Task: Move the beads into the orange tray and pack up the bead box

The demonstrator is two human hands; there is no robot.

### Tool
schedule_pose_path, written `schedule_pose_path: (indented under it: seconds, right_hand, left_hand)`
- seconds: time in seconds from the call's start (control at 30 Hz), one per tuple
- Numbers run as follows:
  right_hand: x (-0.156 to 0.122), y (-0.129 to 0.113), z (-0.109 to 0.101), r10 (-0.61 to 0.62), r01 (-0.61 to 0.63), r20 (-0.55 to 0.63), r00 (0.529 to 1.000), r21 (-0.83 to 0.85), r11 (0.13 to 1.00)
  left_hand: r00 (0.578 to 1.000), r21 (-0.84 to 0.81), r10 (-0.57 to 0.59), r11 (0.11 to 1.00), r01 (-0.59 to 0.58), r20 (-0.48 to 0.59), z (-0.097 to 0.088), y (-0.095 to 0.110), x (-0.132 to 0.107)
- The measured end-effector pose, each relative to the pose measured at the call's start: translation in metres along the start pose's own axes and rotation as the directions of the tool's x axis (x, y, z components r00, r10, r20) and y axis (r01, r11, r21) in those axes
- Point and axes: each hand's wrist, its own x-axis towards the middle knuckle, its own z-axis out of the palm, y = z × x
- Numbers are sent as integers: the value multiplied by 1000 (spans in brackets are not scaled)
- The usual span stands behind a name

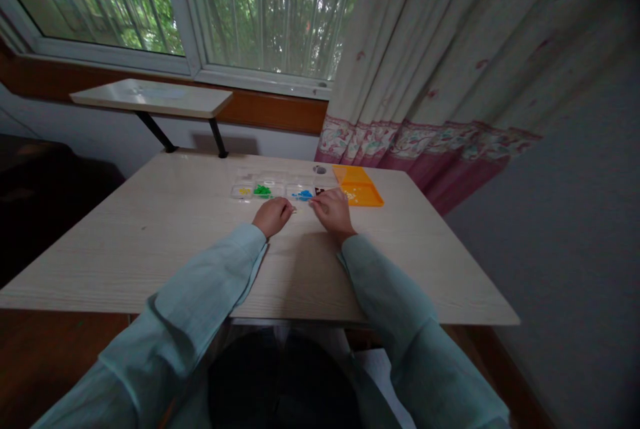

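My left hand (273, 216) rests low over the table, its fingers drawn together in a pinch. A tiny pale thing shows at its fingertips, too small to name. My right hand (333, 210) is closed too, thumb and fingers meeting beside the small blue pieces (304, 195) in a clear box. What it pinches, if anything, cannot be made out. Farther left, clear compartments hold small green pieces (263, 190) and a few yellow pieces (245, 191). Some dark pieces (319, 190) lie behind my right hand, partly covered by it.
An open orange case (367, 194) with small pale pieces in it lies right of my right hand. The light wooden table (200, 242) has a round cable hole (319, 170) at the back. A raised shelf (150, 97) stands back left; a curtain (380, 82) hangs behind.
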Motion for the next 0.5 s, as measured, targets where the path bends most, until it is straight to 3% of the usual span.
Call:
schedule_pose_path:
  seconds: [0.2, 0.5]
  right_hand:
    - [-2, -25, 11, -132, 132, 185, 974, 11, 991]
    - [-2, -30, 11, -109, 117, 175, 978, -34, 993]
  left_hand:
    - [997, -117, -66, 991, 60, -46, 0, 0, 2]
    - [998, -149, -64, 987, 61, -13, -1, 0, 2]
